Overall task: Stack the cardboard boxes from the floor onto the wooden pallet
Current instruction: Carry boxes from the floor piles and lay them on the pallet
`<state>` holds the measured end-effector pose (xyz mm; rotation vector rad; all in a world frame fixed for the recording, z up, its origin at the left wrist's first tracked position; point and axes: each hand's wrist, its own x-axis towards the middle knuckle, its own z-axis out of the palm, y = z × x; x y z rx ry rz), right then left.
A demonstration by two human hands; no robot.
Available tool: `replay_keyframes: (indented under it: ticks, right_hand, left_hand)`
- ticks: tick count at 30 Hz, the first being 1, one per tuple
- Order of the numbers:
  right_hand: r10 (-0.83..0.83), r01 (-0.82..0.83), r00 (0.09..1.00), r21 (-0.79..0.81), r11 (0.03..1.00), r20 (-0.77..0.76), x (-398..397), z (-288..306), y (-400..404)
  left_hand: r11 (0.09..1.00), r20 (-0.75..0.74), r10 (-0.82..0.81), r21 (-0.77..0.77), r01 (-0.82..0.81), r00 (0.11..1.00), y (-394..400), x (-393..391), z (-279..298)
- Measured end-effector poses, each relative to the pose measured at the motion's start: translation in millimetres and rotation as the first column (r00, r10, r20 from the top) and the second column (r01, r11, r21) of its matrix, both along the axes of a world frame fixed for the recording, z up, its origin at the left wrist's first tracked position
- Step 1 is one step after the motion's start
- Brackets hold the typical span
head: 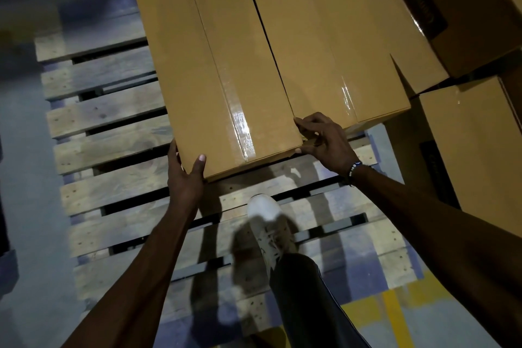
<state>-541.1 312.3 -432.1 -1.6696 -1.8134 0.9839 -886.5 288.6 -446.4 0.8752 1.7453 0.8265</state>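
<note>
I observe the near cardboard box [214,70] lying on the wooden pallet [113,121], flush against a second box [324,37]. The left hand [185,172] grips its near-left corner, thumb on top. The right hand [324,140] pinches the near-right corner (fingers curled at the seam between the boxes). A white shoe [268,223] stands on the slats.

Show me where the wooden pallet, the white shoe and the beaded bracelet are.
wooden pallet [104,118]: head view, on a bare slat left of the box.
white shoe [268,223]: head view, on its toe and laces.
beaded bracelet [353,168]: head view, on the beads at the wrist.
</note>
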Motion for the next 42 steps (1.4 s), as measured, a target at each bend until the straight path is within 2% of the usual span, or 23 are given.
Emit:
replay_keyframes:
  ticks: [4, 12, 18, 28, 32, 36, 42]
  right_hand:
    - [-0.009, 0.009, 1.0, -0.011, 1.0, 0.001, 0, 2, 1]
    - [0.015, -0.017, 0.995, 0.016, 1.0, 0.097, -1, 2, -1]
    - [-0.041, 0.041, 0.999, 0.026, 0.999, 0.023, 0, 5, -3]
    - [-0.023, 0.036, 0.982, -0.065, 0.997, 0.189, -14, 32, -1]
    - [-0.127, 0.139, 0.978, -0.059, 0.989, 0.168, -12, 68, -11]
    - [-0.269, 0.277, 0.955, -0.054, 0.959, 0.123, -8, 126, -40]
    - [-0.406, 0.406, 0.914, -0.049, 0.912, 0.018, -3, 254, -115]
  left_hand:
    - [1.0, -0.025, -0.003, 0.0, 0.003, 1.0, 0, 2, 3]
    - [1.0, -0.067, -0.013, 0.018, 0.014, 0.998, 0, 5, 12]
    - [1.0, -0.022, -0.008, -0.002, 0.008, 1.0, 0, 4, 11]
    - [0.996, -0.15, -0.057, -0.082, 0.045, 0.987, 8, 1, 35]
    - [0.991, -0.18, -0.072, -0.123, 0.05, 0.981, 9, 5, 82]
    - [0.989, -0.228, -0.146, -0.048, 0.139, 0.963, -6, 3, 149]
    - [0.981, -0.195, -0.179, 0.045, 0.191, 0.964, -59, -3, 289]
